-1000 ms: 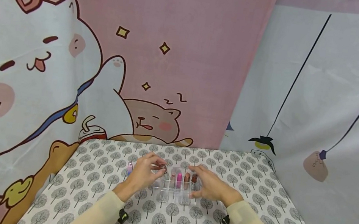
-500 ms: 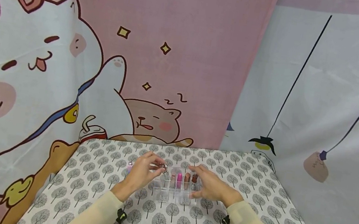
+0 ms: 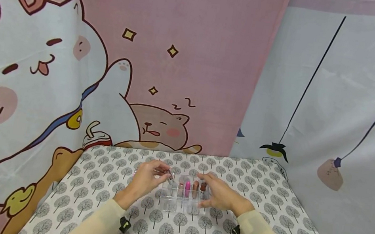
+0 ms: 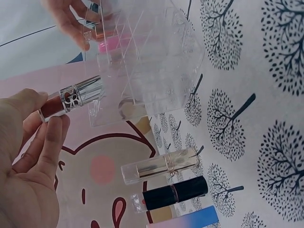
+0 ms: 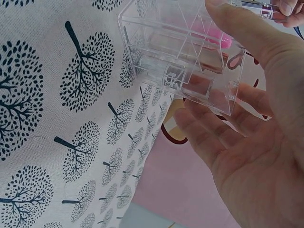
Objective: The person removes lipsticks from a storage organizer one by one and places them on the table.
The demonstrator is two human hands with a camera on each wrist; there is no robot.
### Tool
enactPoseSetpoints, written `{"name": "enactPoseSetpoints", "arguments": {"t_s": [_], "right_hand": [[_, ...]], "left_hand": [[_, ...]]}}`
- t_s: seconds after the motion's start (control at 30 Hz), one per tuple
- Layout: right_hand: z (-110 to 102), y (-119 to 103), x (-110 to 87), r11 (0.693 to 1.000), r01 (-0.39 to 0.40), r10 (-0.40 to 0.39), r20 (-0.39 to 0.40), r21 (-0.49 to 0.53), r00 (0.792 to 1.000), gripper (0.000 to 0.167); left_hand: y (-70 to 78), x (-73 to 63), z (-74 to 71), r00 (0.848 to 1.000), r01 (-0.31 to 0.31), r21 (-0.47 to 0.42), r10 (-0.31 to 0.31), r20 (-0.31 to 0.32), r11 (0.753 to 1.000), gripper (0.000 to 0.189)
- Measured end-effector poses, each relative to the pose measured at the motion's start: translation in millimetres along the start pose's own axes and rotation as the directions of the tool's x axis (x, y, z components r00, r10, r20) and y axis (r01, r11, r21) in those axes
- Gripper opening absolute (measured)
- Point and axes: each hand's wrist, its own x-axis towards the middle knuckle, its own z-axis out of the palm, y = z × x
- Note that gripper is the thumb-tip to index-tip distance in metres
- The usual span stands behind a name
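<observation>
My left hand pinches a lip gloss tube by its dark red end, thumb on one side and fingers on the other. The tube's silver cap points at the left end of a clear plastic organizer, overlapping its edge in the left wrist view. At the organizer's right end, my right hand holds it, thumb at the front and fingers round the back. Inside stand a bright pink lipstick, a brown one beside it, and a silver-and-dark-red tube at the right end.
Left of the organizer are a gold clear-capped lipstick, a black lipstick tube and a pink-and-blue box, mostly hidden by my left hand in the head view. The tree-print tablecloth meets a pink cartoon curtain behind.
My left hand has shifted slightly left, with the lip gloss tube now more tilted. It covers more of the pink-and-blue box. The right hand and the organizer stay almost still.
</observation>
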Motion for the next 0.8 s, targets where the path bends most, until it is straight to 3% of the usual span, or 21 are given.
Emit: {"name": "enactPoseSetpoints", "arguments": {"t_s": [0.27, 0.8], "right_hand": [[0, 0, -0.5, 1.000, -0.013, 0.013, 0.004, 0.018, 1.000, 0.114], [1, 1, -1.1, 1.000, -0.027, 0.027, 0.011, 0.014, 1.000, 0.115]], "left_hand": [[1.2, -0.3, -8.2, 0.999, 0.024, 0.026, -0.023, -0.034, 0.999, 0.021], [-5.9, -0.8, -22.7, 0.994, -0.052, 0.011, 0.053, -0.097, 0.999, 0.021]]}}
